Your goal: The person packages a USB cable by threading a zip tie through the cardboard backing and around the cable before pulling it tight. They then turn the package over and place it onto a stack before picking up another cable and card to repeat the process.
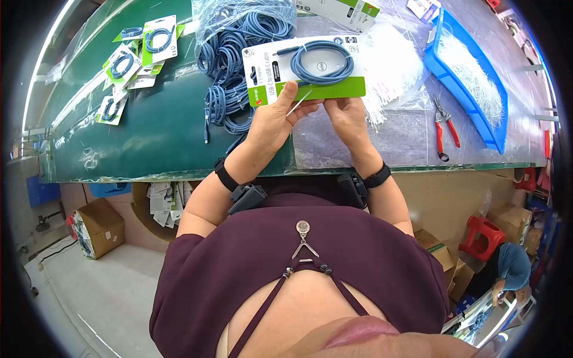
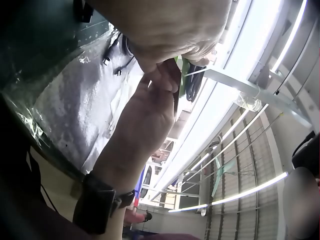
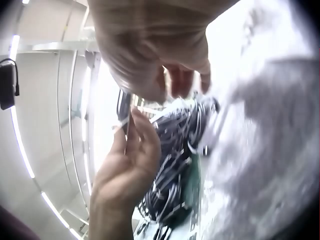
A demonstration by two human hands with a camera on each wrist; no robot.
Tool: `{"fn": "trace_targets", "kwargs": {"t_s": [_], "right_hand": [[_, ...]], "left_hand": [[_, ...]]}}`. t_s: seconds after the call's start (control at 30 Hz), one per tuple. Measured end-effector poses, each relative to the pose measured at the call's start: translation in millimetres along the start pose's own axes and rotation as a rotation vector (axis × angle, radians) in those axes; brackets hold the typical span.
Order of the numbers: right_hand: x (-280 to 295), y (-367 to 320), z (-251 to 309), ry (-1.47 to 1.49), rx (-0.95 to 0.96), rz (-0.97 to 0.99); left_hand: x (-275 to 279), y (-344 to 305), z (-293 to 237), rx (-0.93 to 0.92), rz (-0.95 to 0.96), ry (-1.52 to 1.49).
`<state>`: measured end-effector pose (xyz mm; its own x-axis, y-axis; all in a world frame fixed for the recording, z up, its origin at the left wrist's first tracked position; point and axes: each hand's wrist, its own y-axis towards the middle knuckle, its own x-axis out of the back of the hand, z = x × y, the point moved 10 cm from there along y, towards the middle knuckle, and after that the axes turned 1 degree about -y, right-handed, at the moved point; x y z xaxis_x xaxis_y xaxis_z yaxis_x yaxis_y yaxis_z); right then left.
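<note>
Both hands hold up a white and green retail card, printed USB-C to USB-C cable, with a coiled blue cable on its front. My left hand grips the card's lower left corner, thumb on the front and fingers behind. A thin white cable tie slants across the card's bottom edge beside that thumb. At the lower edge, right of centre, my right hand pinches the card, its fingertips partly hidden. The right wrist view shows the left hand holding the card edge-on.
Behind the card lies a heap of coiled blue cables with a clear plastic bag. Several carded cables lie at the left. White ties are piled at the right, near red-handled cutters and a blue bin of white strips.
</note>
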<state>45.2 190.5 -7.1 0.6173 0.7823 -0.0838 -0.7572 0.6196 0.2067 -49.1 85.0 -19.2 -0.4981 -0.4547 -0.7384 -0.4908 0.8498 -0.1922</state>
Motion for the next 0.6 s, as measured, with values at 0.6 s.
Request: {"fn": "trace_targets", "kwargs": {"t_s": [0.6], "right_hand": [[-70,7,88,-0.847,0.507,0.214]], "left_hand": [[29,-7,6,-0.233,-0.055,0.187]]}}
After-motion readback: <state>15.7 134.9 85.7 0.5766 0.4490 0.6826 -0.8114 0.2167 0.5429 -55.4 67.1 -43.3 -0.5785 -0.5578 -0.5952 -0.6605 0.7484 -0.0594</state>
